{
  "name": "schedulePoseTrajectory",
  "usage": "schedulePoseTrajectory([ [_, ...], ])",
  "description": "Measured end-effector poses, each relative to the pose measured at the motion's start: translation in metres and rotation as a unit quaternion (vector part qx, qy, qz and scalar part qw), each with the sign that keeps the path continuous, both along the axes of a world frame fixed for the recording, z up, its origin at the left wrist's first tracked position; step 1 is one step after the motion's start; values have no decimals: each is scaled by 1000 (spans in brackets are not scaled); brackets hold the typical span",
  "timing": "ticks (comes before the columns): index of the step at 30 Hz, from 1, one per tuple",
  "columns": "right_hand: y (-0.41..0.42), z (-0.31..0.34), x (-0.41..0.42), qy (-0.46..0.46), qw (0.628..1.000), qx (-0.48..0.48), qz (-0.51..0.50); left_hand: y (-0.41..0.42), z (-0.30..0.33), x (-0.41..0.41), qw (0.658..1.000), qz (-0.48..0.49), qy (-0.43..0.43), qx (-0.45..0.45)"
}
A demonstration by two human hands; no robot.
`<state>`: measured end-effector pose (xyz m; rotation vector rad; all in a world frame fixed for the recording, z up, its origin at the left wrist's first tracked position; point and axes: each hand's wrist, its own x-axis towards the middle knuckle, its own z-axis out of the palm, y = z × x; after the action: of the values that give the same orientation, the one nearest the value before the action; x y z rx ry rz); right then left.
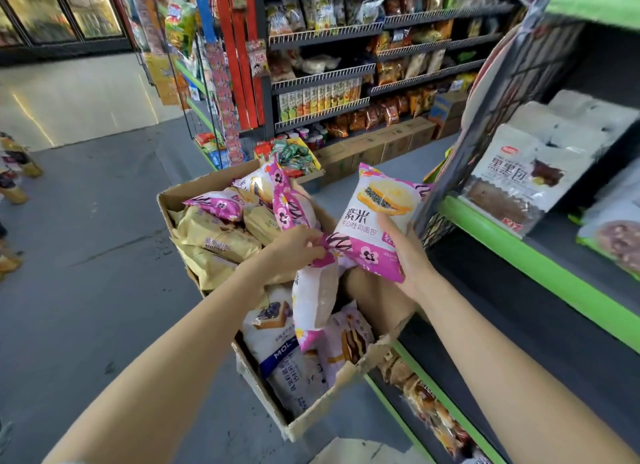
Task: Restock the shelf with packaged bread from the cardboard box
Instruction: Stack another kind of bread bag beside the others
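An open cardboard box (266, 387) stands on the floor beside the shelf, filled with several bread packs in pink-white, gold and blue wrapping. My right hand (410, 255) holds a pink-and-white bread pack (374, 221) upright above the box's right side, near the green-edged shelf (519, 255). My left hand (294, 247) pinches the top edge of a second pink-and-white pack (311, 290), which hangs down into the box. Gold packs (218, 241) lie in the box's far left part.
The shelf on the right carries white bread bags (519, 179) on its dark board; a lower level holds more packs (429, 404). A rack of snacks (332, 65) stands across the aisle with cartons (374, 148) at its foot. Grey floor (97, 255) spreads to the left.
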<state>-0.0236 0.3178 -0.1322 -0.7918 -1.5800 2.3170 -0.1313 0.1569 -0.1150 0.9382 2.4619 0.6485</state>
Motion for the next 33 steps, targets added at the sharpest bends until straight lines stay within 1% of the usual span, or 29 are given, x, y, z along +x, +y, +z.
schedulePoseTrajectory([
  [3, 13, 20, 30, 34, 999, 22, -7, 9, 16, 23, 996, 23, -27, 82],
  [5, 24, 30, 53, 51, 997, 49, -33, 18, 28, 42, 991, 43, -16, 122],
  [7, 36, 39, 84, 60, 992, 96, -57, 32, 39, 64, 985, 69, 13, 157],
  [10, 49, 59, 141, 87, 978, 176, -73, 62, 57, 113, 965, 71, 99, 233],
  [12, 55, 74, 182, 104, 959, 242, -106, 84, 72, 156, 945, 64, 146, 287],
  [14, 66, 84, 225, 102, 932, 314, -149, 103, 84, 200, 923, 59, 176, 337],
  [16, 73, 94, 271, 90, 904, 377, -179, 123, 95, 243, 910, 45, 200, 359],
  [18, 86, 102, 325, 91, 888, 401, -207, 143, 106, 292, 898, 5, 226, 377],
  [20, 92, 109, 358, 92, 874, 411, -243, 158, 116, 323, 890, -22, 249, 381],
  [22, 102, 118, 400, 93, 852, 418, -301, 179, 127, 358, 877, -65, 282, 383],
  [25, 119, 126, 455, 107, 820, 406, -388, 206, 147, 413, 883, -120, 232, 390],
  [28, 134, 127, 495, 78, 777, 427, -456, 229, 161, 464, 893, -157, 167, 387],
  [30, 143, 124, 514, 33, 753, 460, -469, 245, 165, 492, 899, -181, 129, 378],
  [33, 164, 113, 534, -71, 729, 506, -455, 267, 165, 518, 913, -180, 98, 353],
])
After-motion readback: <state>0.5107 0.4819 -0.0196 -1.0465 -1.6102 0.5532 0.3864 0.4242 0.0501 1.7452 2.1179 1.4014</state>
